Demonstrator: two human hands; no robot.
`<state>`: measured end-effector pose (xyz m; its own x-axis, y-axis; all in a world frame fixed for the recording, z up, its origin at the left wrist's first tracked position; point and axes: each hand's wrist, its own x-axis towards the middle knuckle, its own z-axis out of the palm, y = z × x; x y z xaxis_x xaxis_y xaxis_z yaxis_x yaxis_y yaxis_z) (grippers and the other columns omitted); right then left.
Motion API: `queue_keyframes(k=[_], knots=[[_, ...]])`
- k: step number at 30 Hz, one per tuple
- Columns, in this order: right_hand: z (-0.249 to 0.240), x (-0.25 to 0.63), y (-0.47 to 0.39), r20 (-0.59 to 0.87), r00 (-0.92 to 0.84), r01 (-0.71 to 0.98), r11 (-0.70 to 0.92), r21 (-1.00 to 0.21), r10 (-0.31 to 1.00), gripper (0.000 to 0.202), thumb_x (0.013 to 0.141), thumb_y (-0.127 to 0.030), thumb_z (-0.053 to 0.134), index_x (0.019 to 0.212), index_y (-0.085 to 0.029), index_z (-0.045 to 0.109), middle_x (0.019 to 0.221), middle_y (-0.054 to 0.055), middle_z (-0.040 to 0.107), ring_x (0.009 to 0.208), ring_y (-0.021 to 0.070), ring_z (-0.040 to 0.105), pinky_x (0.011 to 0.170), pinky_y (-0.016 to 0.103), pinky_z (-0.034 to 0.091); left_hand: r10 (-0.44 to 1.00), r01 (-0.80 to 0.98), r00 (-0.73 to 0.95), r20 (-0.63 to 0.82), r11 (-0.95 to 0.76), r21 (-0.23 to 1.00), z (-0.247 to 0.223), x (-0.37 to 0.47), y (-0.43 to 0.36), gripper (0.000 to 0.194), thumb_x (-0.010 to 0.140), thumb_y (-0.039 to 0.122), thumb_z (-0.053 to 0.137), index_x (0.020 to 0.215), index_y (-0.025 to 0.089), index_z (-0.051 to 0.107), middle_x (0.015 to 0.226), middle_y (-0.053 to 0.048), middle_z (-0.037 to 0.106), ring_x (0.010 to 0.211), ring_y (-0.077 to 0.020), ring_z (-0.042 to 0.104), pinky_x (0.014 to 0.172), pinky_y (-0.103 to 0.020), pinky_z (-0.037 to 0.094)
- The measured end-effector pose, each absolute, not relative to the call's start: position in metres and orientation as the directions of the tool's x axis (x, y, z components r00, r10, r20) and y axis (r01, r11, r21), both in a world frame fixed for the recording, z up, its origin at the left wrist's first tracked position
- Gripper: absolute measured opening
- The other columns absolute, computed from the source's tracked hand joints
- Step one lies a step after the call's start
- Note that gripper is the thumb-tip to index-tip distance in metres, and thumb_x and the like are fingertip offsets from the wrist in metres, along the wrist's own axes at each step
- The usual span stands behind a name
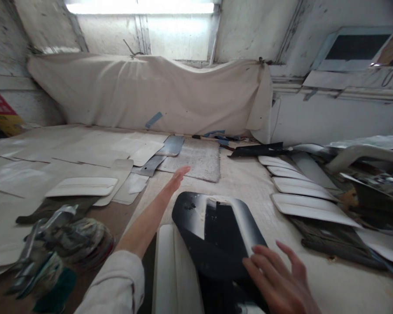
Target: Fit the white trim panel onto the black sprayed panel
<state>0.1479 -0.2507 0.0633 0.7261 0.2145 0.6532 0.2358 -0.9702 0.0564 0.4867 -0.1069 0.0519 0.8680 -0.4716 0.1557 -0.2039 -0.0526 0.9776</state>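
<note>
**Black panel, workbench centre**

Black panel [216, 231], white-streaked, lies flat on the bench [242, 183] between both hands. Right hand [278, 279]: fingers spread, resting on its near edge, not gripping. Left hand [177, 178]: flat, released, stretched beyond its far-left corner, near grey mat [196, 161].

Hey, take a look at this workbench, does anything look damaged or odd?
Yes. The black panel under the right hand has a chipped, whitish patch near its top edge, with pale smears beside it, unlike the clean white panels stacked at right. The left hand is stretched out, open, above the table.
</note>
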Motion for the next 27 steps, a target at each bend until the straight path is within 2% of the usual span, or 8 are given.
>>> queue_keyframes(k=[3, 6, 10, 14, 17, 22, 25, 27], knots=[[0.093, 0.180, -0.252, 0.666, 0.721, 0.212, -0.976, 0.051, 0.191, 0.033, 0.085, -0.002, 0.032, 0.083, -0.019, 0.061, 0.075, 0.004, 0.062, 0.093, 0.0230, 0.056, 0.098, 0.049, 0.023, -0.673, -0.269, 0.711, 0.204, 0.007, 0.963, 0.094, 0.424, -0.097, 0.036, 0.075, 0.046, 0.059, 0.103, 0.023, 0.064, 0.113, -0.006, 0.063, 0.106, -0.0239, 0.055, 0.089, -0.038, 0.042], [0.123, 0.209, -0.249, 0.557, 0.797, 0.216, -0.972, 0.098, 0.233, 0.031, 0.084, 0.000, 0.036, 0.077, -0.017, 0.061, 0.074, 0.004, 0.061, 0.088, 0.0211, 0.056, 0.097, 0.049, 0.024, -0.854, -0.585, 0.425, 0.299, -0.008, 0.811, 0.116, 0.357, -0.095, 0.051, 0.054, 0.034, 0.078, 0.103, 0.024, 0.065, 0.105, -0.004, 0.067, 0.099, -0.0264, 0.058, 0.087, -0.034, 0.042], [0.149, 0.203, -0.230, 0.677, 0.706, 0.195, -0.976, 0.096, 0.208, 0.025, 0.083, -0.002, 0.044, 0.095, -0.016, 0.061, 0.096, 0.008, 0.063, 0.110, 0.0264, 0.048, 0.096, 0.049, 0.027, -0.705, -0.695, 0.609, 0.363, -0.254, 0.673, 0.120, 0.325, -0.100, 0.007, 0.070, 0.020, 0.063, 0.075, 0.021, 0.068, 0.070, -0.002, 0.066, 0.076, -0.0222, 0.060, 0.078, -0.031, 0.042], [0.105, 0.155, -0.204, 0.791, 0.609, 0.332, -0.925, -0.183, 0.062, 0.027, 0.087, -0.013, 0.047, 0.113, -0.017, 0.054, 0.110, 0.009, 0.059, 0.107, 0.0210, 0.052, 0.090, 0.037, 0.042, -0.508, -0.605, 0.769, 0.387, -0.383, 0.699, 0.128, 0.359, -0.098, 0.011, 0.074, 0.016, 0.057, 0.076, 0.017, 0.067, 0.069, -0.002, 0.065, 0.078, -0.0225, 0.060, 0.081, -0.032, 0.042], [0.014, 0.129, -0.180, 0.485, 0.872, 0.201, -0.851, -0.485, -0.071, 0.034, 0.088, -0.023, 0.043, 0.121, -0.015, 0.047, 0.115, 0.012, 0.059, 0.104, 0.0221, 0.058, 0.085, 0.037, 0.051, -0.359, -0.541, 0.838, 0.410, -0.458, 0.705, 0.142, 0.386, -0.093, 0.016, 0.076, 0.017, 0.056, 0.088, 0.016, 0.067, 0.083, -0.004, 0.067, 0.090, -0.0229, 0.059, 0.086, -0.032, 0.041], [-0.098, 0.121, -0.124, 0.047, 0.985, -0.120, -0.860, -0.496, -0.165, 0.060, 0.077, -0.017, 0.049, 0.131, 0.006, 0.035, 0.130, 0.026, 0.046, 0.120, 0.0369, 0.044, 0.091, 0.051, 0.044, -0.243, -0.488, 0.868, 0.432, -0.569, 0.661, 0.164, 0.404, -0.090, 0.023, 0.078, 0.021, 0.054, 0.099, 0.018, 0.065, 0.098, -0.005, 0.067, 0.098, -0.0199, 0.058, 0.088, -0.028, 0.041], [-0.110, 0.121, -0.101, -0.023, 0.970, -0.217, -0.825, -0.522, -0.241, 0.074, 0.065, -0.005, 0.051, 0.136, -0.001, 0.031, 0.141, 0.022, 0.035, 0.126, 0.0386, 0.035, 0.094, 0.054, 0.039, -0.190, -0.459, 0.875, 0.444, -0.616, 0.640, 0.171, 0.412, -0.088, 0.025, 0.079, 0.022, 0.052, 0.101, 0.018, 0.064, 0.100, -0.006, 0.068, 0.096, -0.0188, 0.059, 0.085, -0.026, 0.042], [-0.111, 0.122, -0.098, 0.001, 0.954, -0.225, -0.716, -0.661, -0.301, 0.081, 0.059, -0.001, 0.047, 0.137, -0.001, 0.027, 0.143, 0.021, 0.031, 0.129, 0.0340, 0.031, 0.101, 0.049, 0.034, -0.159, -0.440, 0.878, 0.451, -0.638, 0.632, 0.175, 0.418, -0.086, 0.025, 0.079, 0.022, 0.052, 0.100, 0.018, 0.065, 0.098, -0.005, 0.068, 0.094, -0.0185, 0.060, 0.083, -0.026, 0.043]])
